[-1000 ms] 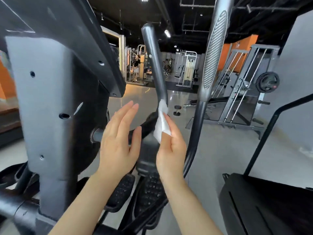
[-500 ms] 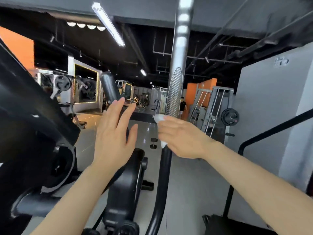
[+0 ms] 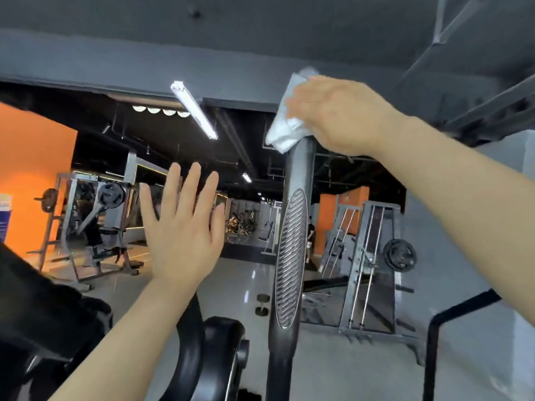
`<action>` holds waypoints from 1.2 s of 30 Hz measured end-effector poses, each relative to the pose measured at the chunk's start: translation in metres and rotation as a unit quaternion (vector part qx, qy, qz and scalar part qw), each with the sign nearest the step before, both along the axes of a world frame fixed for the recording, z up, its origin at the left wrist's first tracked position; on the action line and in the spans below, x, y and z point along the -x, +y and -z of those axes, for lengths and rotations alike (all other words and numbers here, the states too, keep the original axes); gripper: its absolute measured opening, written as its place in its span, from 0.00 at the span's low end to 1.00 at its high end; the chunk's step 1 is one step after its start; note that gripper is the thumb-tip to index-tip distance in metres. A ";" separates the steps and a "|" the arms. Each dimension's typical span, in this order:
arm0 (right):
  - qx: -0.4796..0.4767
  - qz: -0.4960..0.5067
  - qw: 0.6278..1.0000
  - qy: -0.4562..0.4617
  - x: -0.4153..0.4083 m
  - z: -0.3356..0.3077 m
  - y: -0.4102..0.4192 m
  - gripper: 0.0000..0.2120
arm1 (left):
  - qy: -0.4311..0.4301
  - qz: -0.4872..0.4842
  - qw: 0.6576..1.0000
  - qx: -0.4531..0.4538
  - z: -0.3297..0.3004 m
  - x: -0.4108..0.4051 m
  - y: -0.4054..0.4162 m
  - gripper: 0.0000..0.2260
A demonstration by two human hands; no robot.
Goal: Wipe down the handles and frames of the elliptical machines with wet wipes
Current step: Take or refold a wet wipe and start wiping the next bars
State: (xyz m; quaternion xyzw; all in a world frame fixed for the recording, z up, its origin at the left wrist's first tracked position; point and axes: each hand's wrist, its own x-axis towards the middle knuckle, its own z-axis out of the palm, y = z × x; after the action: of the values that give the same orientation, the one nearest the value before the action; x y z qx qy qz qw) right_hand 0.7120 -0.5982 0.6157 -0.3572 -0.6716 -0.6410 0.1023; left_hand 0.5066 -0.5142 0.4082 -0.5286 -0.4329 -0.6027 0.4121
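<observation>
Landmark: upright elliptical handle (image 3: 295, 215), dark pole with ribbed oval grip pad (image 3: 290, 259). Far left of it, weight rack with plates (image 3: 86, 221) against orange wall. Left hand (image 3: 185, 227) just left of the handle, raised, fingers straight and spread, holding nothing, not touching the handle. Black flywheel housing (image 3: 223, 342) low, left of handle base. At handle top, right hand (image 3: 338, 117) presses white wet wipe (image 3: 286, 120) around the pole end, fingers wrapped over the wipe, motion-blurred. Right of the handle, cable machine with plate (image 3: 373, 256)
</observation>
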 end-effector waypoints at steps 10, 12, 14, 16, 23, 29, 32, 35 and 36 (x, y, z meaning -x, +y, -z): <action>0.087 -0.068 0.977 -0.180 -0.018 0.074 0.009 0.14 | 0.006 0.001 0.999 -0.051 0.002 0.002 0.005 0.20; 0.004 -0.061 0.982 -0.181 -0.016 0.033 0.011 0.13 | 0.005 0.003 0.999 -0.051 0.002 0.003 0.005 0.20; -0.067 -0.036 0.984 -0.163 -0.016 -0.010 0.012 0.15 | 0.005 0.001 0.999 -0.053 0.002 0.003 0.005 0.20; -0.114 -0.012 0.985 -0.129 -0.016 -0.042 0.006 0.17 | 0.006 -0.001 0.998 -0.056 0.002 0.002 0.006 0.20; -0.038 -0.050 0.998 0.030 -0.010 -0.012 0.005 0.24 | 0.003 -0.002 0.999 -0.052 0.003 0.001 0.004 0.20; 0.105 -0.085 0.990 0.032 -0.008 0.057 0.011 0.16 | 0.010 0.008 1.000 -0.028 0.002 0.002 -0.001 0.21; 0.068 -0.127 0.984 0.105 -0.008 0.044 -0.003 0.18 | 0.008 0.020 0.999 -0.024 0.002 0.002 -0.002 0.21; -0.081 -0.224 0.940 0.243 -0.009 -0.003 -0.013 0.21 | 0.010 0.036 0.999 -0.013 0.001 0.004 -0.004 0.21; -0.096 -0.233 0.930 0.268 -0.008 -0.016 -0.012 0.22 | 0.011 0.038 0.999 -0.003 0.001 0.003 -0.005 0.22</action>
State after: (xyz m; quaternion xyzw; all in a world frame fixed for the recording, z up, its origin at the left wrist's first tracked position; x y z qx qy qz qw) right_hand 0.7197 -0.6102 0.6320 -0.3374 -0.6190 -0.5408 0.4588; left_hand 0.5032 -0.5188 0.4075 -0.5496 -0.4061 -0.6138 0.3952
